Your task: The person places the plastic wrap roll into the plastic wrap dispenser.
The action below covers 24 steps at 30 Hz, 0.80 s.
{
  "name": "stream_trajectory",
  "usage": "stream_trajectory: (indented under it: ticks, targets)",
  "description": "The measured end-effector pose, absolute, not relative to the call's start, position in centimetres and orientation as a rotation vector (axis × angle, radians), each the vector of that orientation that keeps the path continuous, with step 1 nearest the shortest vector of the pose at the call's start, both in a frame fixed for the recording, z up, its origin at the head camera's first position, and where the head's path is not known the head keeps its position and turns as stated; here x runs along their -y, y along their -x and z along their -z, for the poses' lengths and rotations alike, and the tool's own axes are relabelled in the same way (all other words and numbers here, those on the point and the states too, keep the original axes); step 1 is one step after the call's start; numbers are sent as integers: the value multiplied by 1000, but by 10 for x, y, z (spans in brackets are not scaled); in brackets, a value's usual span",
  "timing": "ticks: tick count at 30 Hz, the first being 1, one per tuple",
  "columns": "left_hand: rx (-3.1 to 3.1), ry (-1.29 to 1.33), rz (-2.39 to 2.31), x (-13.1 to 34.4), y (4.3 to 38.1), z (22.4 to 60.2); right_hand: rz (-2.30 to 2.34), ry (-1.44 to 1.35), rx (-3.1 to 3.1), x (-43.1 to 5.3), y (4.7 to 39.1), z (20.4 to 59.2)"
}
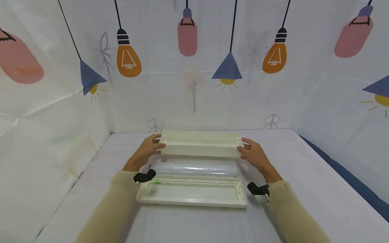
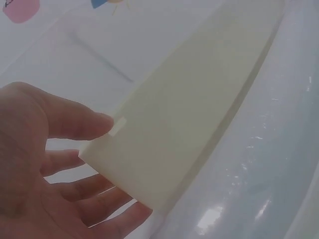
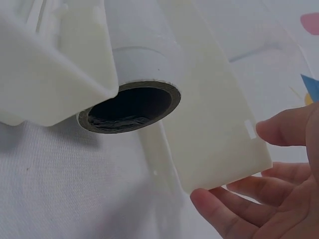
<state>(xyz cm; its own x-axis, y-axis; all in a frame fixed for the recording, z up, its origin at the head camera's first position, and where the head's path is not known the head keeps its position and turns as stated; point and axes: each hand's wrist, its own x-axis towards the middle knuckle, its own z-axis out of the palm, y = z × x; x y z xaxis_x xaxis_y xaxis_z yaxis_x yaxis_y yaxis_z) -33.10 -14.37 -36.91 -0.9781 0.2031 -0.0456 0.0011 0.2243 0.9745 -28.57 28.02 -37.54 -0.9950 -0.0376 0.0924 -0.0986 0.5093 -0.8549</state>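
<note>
A long cream plastic box (image 1: 200, 151), its hollow side up in the head view, is held by both hands at its two short ends. My left hand (image 1: 148, 148) grips the left end, thumb on the near wall by a small slot and fingers against the end. My right hand (image 1: 251, 152) grips the right end the same way. Just nearer to me lies a roll of cling film (image 1: 194, 169), its hollow cardboard core (image 3: 130, 107) showing in the right wrist view. In front of the roll is a shallow cream lid (image 1: 194, 194), its inner side up.
A white cloth covers the table (image 1: 304, 209). White sheeting (image 1: 194, 94) with printed lamps and bulbs stands behind it and along both sides. Each wrist wears a black camera strap (image 1: 145, 176). A blue strip (image 1: 343, 172) runs along the right edge.
</note>
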Motion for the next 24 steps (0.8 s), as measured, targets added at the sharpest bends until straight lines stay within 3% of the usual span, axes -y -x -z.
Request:
stream_trajectory:
  ticks: [24]
  targets:
    - [-2365, -105, -1808, 162, 312, 378, -1596, -150, 2739, -267, 287, 377]
